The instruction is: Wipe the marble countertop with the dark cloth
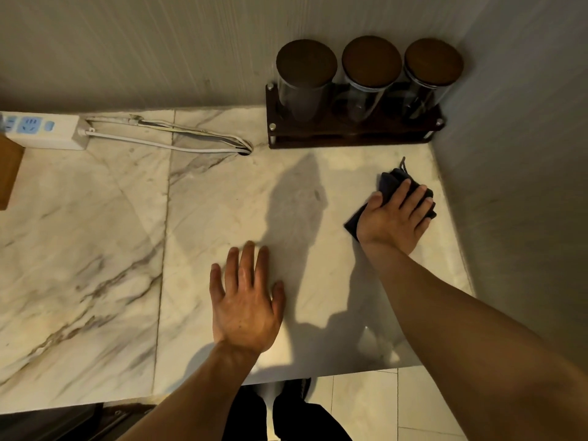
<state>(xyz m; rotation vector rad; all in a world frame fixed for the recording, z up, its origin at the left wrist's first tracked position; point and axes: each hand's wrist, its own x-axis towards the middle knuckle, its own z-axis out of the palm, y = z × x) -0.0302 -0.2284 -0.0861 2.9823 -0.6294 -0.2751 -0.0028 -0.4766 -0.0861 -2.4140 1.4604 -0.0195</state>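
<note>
- My right hand (393,218) lies palm down on the cloth (389,186), fingers spread and flat; it presses the cloth rather than gripping it, and nothing is pinched.
- The cloth sits bunched under that hand on the worktop (222,202), near the right edge where the side wall (525,154) rises, and just in front of the jar rack (353,135) in the back right corner.
- My left hand (246,303) rests open and flat on the bare marble nearer the front edge, holding nothing; I judge it is bracing me.
- To wipe well, I would keep the whole palm on the cloth with even weight, and flatten the bunched part so more fabric meets the stone.
- Long overlapping passes from the right wall toward the left look best; short dabs would leave streaks on a surface this glossy.
- Room to the right is nearly gone: the wall is close to my fingertips, so the stroke has to turn there.
- Toward the back, the rack blocks the corner; I would work along its base without nudging it.
- The middle and left are wide open, until the cable (165,141) and power strip (44,130) along the back left edge.
- I would lift my left hand before the cloth reaches it.
</note>
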